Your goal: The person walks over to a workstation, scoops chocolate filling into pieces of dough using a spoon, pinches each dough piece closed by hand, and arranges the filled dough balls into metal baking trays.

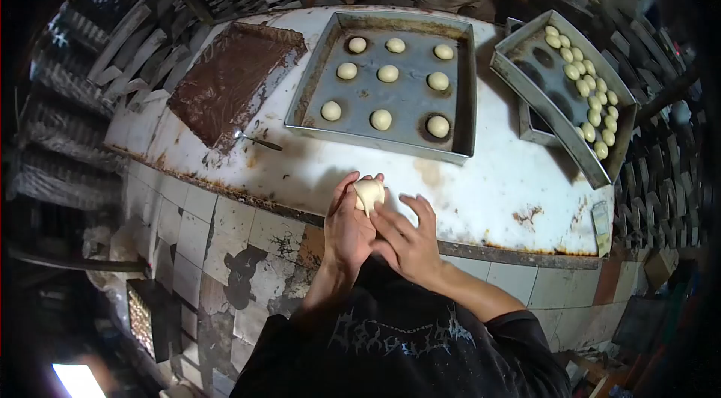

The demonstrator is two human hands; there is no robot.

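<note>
left hand [350, 221] cupped around dough piece [368, 191], over near edge of table [488, 206]; right hand [409, 242] loosely spread, fingertips against dough's lower side; looks like shaping step; next move likely calls for gently gathering edges

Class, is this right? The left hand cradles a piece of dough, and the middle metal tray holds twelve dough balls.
Not twelve: the head view shows nine dough balls in the middle metal tray. The left hand does cradle a piece of dough.
</note>
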